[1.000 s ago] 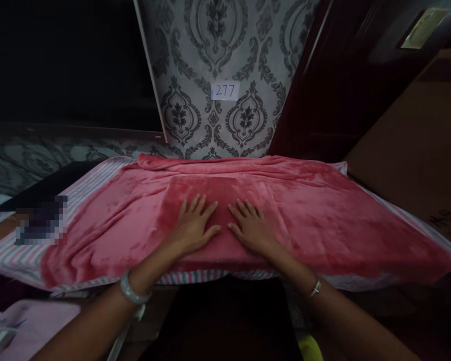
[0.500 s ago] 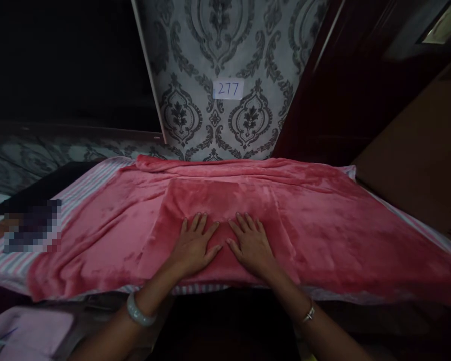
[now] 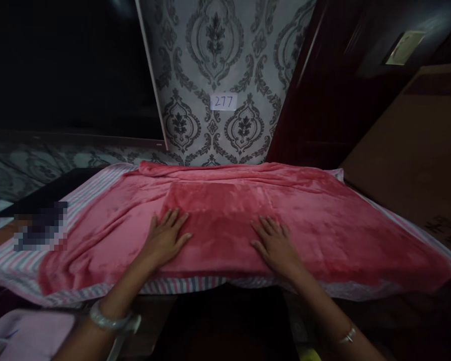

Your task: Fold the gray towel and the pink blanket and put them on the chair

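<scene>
A pink plush blanket (image 3: pixel 346 225) is spread across the table, with several wrinkles along its far edge and left side. In its middle lies a darker, roughly square piece of the same plush fabric (image 3: pixel 218 240); whether it is a folded part or a separate piece I cannot tell. My left hand (image 3: pixel 166 239) lies flat with fingers apart at the left side of this square. Over on its right side, my right hand (image 3: pixel 275 244) also rests palm down, fingers spread. Neither hand grips anything.
Under the blanket is a striped cloth (image 3: pixel 180 286), showing at the edges. A dark screen (image 3: pixel 71 70) hangs on the patterned wall, near a paper marked 277 (image 3: pixel 224 102). A cardboard box (image 3: pixel 409 135) stands at right. A pale pink surface (image 3: pixel 41 333) is at lower left.
My hands have moved apart, the left one leftward and the right one rightward, across the square of plush fabric. It looks smoother between them. The camera view has shifted slightly.
</scene>
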`<state>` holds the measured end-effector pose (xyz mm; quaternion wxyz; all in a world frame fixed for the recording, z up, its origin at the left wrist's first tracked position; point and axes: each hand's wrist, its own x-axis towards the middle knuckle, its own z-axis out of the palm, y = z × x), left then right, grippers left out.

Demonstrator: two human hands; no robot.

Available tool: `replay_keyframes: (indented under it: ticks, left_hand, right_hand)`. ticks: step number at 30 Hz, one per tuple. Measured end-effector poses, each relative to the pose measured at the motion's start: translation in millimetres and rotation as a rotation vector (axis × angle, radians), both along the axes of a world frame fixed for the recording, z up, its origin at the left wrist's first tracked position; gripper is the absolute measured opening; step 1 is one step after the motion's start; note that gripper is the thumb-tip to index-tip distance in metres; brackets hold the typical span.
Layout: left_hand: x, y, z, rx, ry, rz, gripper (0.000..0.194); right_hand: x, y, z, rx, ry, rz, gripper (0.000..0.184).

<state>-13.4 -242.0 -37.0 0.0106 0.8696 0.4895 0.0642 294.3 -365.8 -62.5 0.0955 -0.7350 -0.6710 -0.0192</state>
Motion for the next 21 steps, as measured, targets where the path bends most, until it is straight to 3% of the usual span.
replay_keyframes:
  ticks: [3,6,10,13,16,21]
  left_hand:
    - [-18,4,-13.6,0.012,-0.043,0.027,0.061]
    - [-19,4,-26.3,0.024,-0.06,0.03,0.06]
    - [-17,3,-27.3,0.01,-0.05,0.048,0.059]
    - [-20,7,-14.4,-0.037,-0.036,0.038,0.058]
    - [-12,15,7.2,-0.006,-0.049,0.027,0.052]
    - [48,43,39.5,0.043,-0.094,-0.149,0.051]
  right_hand:
    - [15,-10,-27.7,0.166,0.066,0.023,0.054]
    - [17,-10,-52.0,0.325,0.165,0.065,0.054]
    - [16,-8,-59.8,0.372,0.206,0.068,0.055]
    - [19,-7,-43.4,0.287,0.182,0.052,0.051]
    - [18,6,-10.7,0.2,0.142,0.01,0.044]
    - [-12,69,43.2,0.127,0.061,0.051,0.046]
